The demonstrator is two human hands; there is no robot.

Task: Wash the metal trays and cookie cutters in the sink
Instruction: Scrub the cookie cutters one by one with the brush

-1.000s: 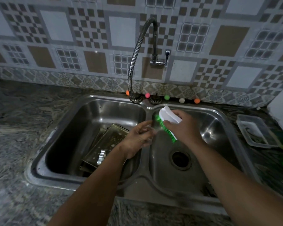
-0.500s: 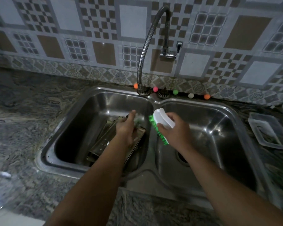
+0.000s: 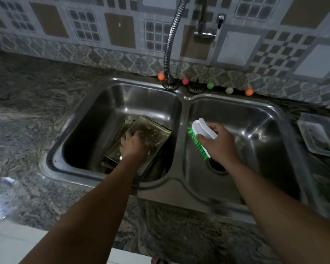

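A stack of soiled metal trays (image 3: 154, 134) leans tilted in the left basin of the steel double sink (image 3: 179, 183). My left hand (image 3: 133, 143) rests on the top tray, fingers curled down against its spotted surface; anything under the palm is hidden. A small shiny metal piece (image 3: 120, 158) shows beside my wrist. My right hand (image 3: 217, 143) grips a white scrubbing brush with green bristles (image 3: 200, 130) above the right basin, just right of the divider, bristles facing left and down.
A flexible chrome faucet (image 3: 170, 44) rises behind the divider, with small coloured balls (image 3: 210, 85) along the back rim. The right basin holds only its drain (image 3: 217, 165). A clear plastic container (image 3: 316, 138) sits on the stone counter at right.
My left hand left the divider, where it was next to the brush, and went down into the left basin onto the trays. The right hand kept the brush and stayed over the right basin.
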